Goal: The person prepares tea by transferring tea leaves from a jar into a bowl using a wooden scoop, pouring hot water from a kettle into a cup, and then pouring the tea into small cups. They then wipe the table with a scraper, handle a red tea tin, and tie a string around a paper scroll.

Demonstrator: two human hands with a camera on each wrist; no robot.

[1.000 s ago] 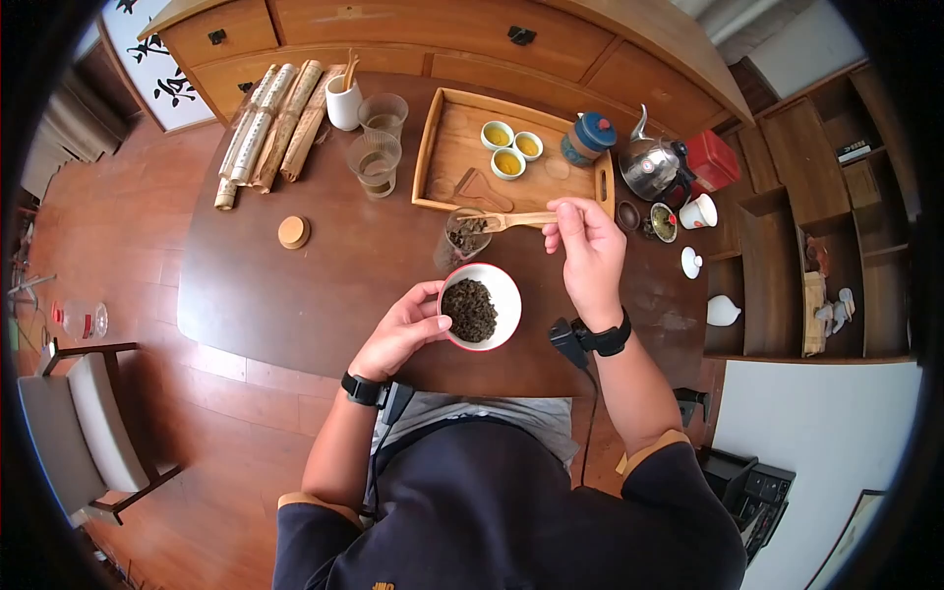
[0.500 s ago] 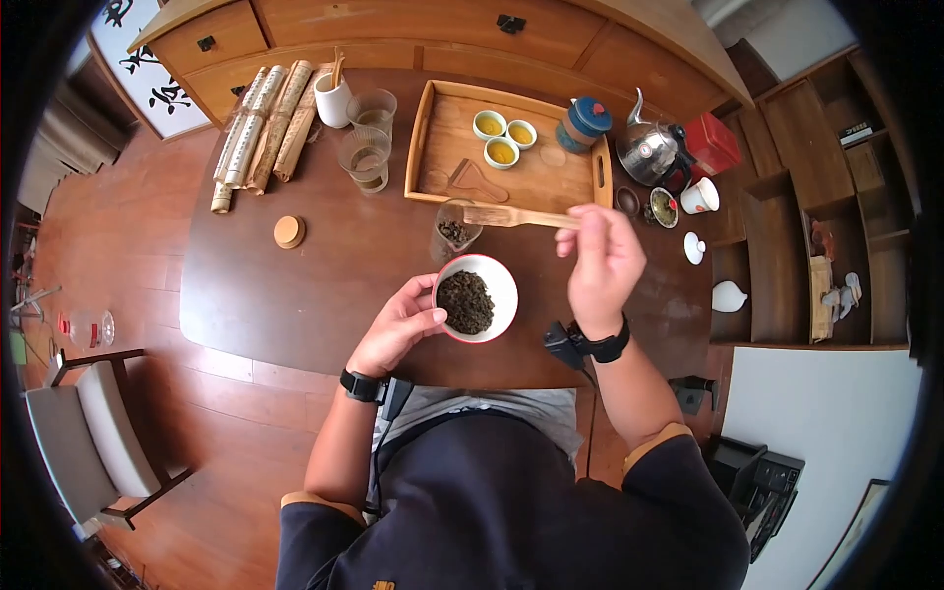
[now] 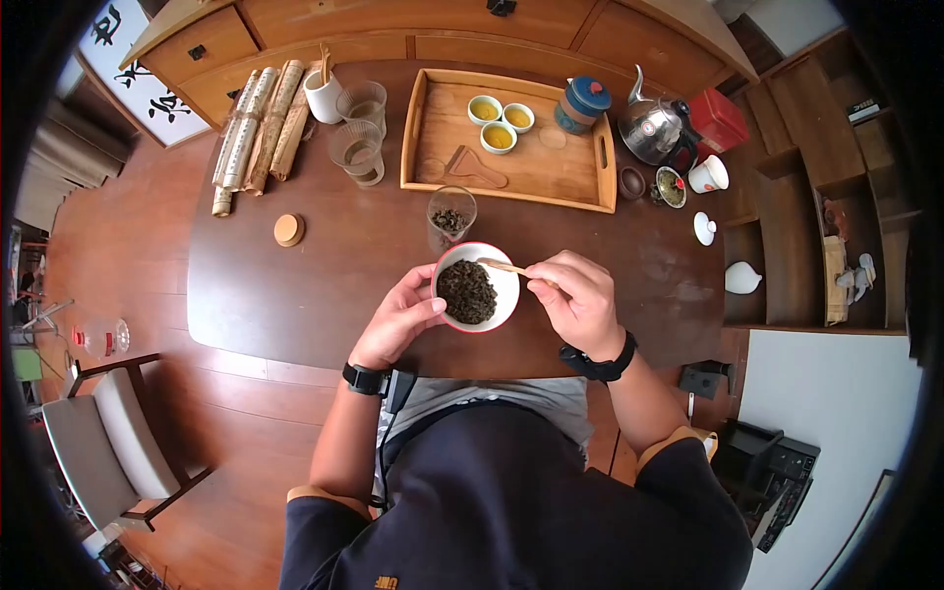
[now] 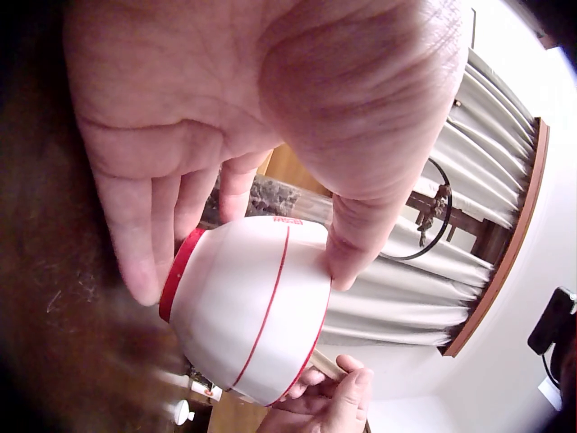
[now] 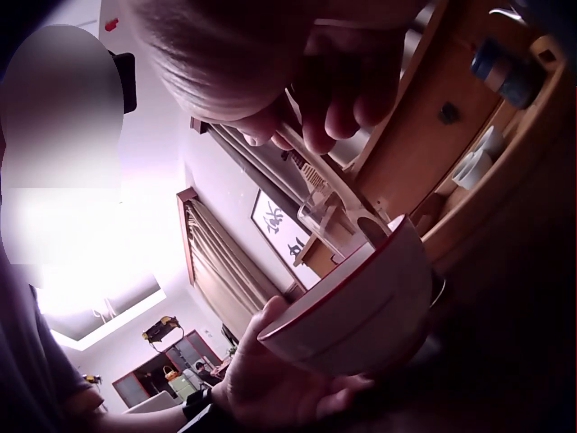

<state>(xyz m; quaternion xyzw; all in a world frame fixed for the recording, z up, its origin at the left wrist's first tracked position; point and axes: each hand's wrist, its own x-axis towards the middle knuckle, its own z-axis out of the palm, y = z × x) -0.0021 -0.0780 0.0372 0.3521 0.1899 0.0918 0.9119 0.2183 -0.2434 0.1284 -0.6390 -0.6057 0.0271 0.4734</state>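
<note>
The left hand (image 3: 398, 317) grips a white bowl (image 3: 503, 295) with a red rim, thumb on the near side and fingers around its base in the left wrist view. Dark tea leaves (image 3: 466, 292) fill the bowl's left part. Pinched in the right hand (image 3: 580, 300) is a light wooden scoop (image 3: 504, 266); its tip is at the bowl's inner upper side. In the right wrist view the scoop (image 5: 335, 180) reaches down to the rim of the bowl (image 5: 361, 311). Just beyond the bowl stands a glass (image 3: 451, 207) holding more dark leaves.
Behind lies a wooden tray (image 3: 511, 187) with three cups of yellow tea and a blue jar (image 3: 582, 105). A steel kettle (image 3: 654, 128) stands right of it; empty glasses (image 3: 360, 147), bamboo rolls (image 3: 258, 128) and a round lid (image 3: 289, 230) are at left.
The right hand has brought the scoop down from over the glass to the bowl, where its tip now lies. The left hand still holds the bowl.
</note>
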